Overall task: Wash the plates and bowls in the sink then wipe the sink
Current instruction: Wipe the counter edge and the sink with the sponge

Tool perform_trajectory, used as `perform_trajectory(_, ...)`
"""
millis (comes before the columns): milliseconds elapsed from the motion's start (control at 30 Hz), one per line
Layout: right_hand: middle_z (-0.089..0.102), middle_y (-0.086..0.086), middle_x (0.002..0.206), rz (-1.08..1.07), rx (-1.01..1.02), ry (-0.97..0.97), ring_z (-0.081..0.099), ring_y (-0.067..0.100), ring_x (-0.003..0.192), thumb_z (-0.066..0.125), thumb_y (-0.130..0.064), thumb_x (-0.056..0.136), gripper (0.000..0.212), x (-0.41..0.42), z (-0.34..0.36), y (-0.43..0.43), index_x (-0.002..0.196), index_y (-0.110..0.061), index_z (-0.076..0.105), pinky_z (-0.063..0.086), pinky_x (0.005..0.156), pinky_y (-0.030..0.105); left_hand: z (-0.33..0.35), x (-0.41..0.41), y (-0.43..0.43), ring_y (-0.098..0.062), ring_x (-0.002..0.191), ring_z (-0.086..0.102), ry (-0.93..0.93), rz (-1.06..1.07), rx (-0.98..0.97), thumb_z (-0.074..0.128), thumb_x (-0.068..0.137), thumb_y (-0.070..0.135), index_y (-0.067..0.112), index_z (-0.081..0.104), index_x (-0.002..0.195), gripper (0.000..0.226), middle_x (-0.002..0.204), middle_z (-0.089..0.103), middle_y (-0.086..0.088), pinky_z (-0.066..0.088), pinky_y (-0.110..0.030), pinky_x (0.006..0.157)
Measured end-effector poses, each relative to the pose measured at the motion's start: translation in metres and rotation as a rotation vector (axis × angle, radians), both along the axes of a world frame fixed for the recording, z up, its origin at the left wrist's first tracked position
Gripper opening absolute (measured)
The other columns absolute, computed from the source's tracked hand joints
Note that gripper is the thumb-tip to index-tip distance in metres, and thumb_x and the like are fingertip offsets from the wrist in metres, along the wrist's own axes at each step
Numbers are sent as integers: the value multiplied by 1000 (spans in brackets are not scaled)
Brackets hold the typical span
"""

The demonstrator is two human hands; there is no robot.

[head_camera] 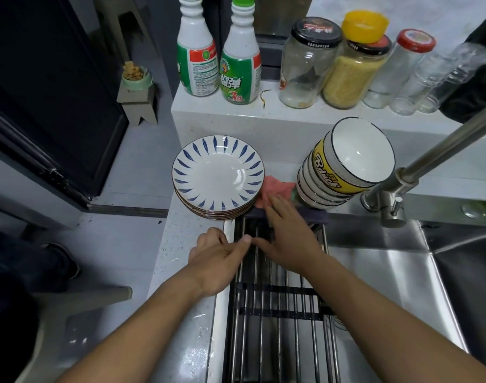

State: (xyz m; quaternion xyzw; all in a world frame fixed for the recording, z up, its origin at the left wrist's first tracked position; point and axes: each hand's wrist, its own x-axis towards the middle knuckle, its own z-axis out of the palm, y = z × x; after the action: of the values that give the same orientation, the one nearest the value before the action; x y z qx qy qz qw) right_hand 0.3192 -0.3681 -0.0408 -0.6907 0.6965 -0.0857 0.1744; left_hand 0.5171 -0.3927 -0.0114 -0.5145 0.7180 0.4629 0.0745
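Two stacks matter here. The plates (218, 172), glazed with blue leaf marks, sit on the bench (181, 272) just beyond the far left corner of the rack (277, 313). The bowls (346, 167) lean in a tilted pile beyond its far right corner. Both look like glazed ceramic, so I judge them heavy as stacks, slick when wet and quick to chip. They are best lifted one or two at a time, thumb on the rim and fingers under the base.

A pink cloth (275, 189) lies between the stacks at the rack's far edge; it looks limp and easy to pinch up. The right hand (288, 239) lies flat over the rack's far end with straight fingers, tips on the cloth, gripping nothing. The left hand (217, 255) rests at the rack's left edge with its thumb stretched across the bars. Its fingers fold out of sight, so I cannot tell whether it grips.

The rack hides much of the sink (402, 272) beneath; something pale shows under its right side, unclear what
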Motion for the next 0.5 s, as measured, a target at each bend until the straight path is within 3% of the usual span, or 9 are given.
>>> perform_trajectory(67,11,2,170,-12,-4,-10,7,22,156,63,-53,92,96,-3,4,6,162,-16,9,12,128,40,4,-2,0,-14,118,30,-27,-7,7,14,103,65,42,69,110,60,114,35,5,27,-35,114)
perform_trajectory(133,16,2,168,-20,-10,-13,11,22,155,64,-50,93,93,-6,6,9,162,-17,11,13,127,36,6,-2,1,-15,115,30,-54,-41,-17,15,104,65,43,58,80,54,113,35,5,28,-37,114)
perform_trajectory(167,18,3,168,-23,-17,-18,13,22,155,65,-47,93,92,-7,6,10,162,-17,12,13,126,35,7,-2,3,-15,114,30,-65,-52,-28,15,104,65,41,54,74,53,113,35,5,28,-37,113)
perform_trajectory(333,25,5,165,-24,-32,-24,19,23,152,69,-38,92,87,-13,6,14,160,-15,20,18,127,40,7,-1,5,-15,119,31,-58,-36,-39,17,105,63,38,51,71,54,117,38,4,27,-37,113)
perform_trajectory(433,7,3,169,21,-34,42,4,27,156,72,-45,88,86,-13,7,11,159,-28,26,15,124,47,6,2,9,-14,118,31,-20,9,-42,22,106,60,47,48,78,41,116,39,5,26,-34,112)
perform_trajectory(500,-10,4,170,21,-6,68,-12,31,155,71,-49,87,84,-13,6,7,156,-38,25,5,119,49,3,5,12,-13,117,33,25,44,-50,28,106,60,46,53,85,36,112,40,8,28,-33,110)
